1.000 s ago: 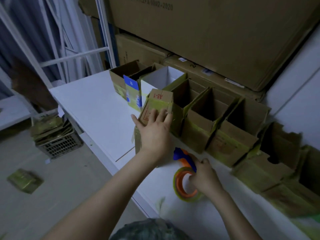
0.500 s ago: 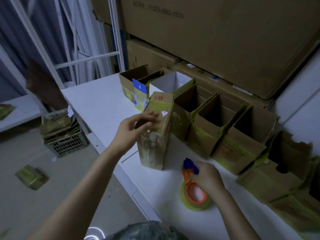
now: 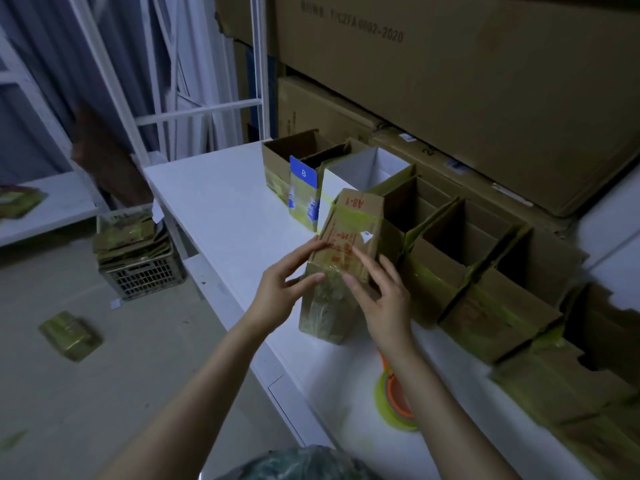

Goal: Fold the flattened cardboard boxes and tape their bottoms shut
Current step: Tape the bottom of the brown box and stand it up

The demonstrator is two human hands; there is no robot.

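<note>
A small cardboard box [image 3: 341, 258] marked "A8-1" stands on the white table [image 3: 228, 202], its taped end up and tilted toward me. My left hand [image 3: 285, 289] touches its left side with spread fingers. My right hand [image 3: 381, 296] lies on its front face, fingers straight along the tape. The orange tape dispenser [image 3: 394, 396] with its yellowish roll lies on the table behind my right forearm, partly hidden.
A row of several open folded boxes [image 3: 460, 237] lines the back of the table, with flattened ones [image 3: 571, 386] at the right. Big cartons [image 3: 450, 81] are stacked behind. On the floor at left stand a crate of flattened boxes [image 3: 135, 251] and a loose box [image 3: 71, 336].
My right hand has let go of the tape dispenser and come up onto the box front. My left hand shifted to the box's left side. The box stands upright now.
</note>
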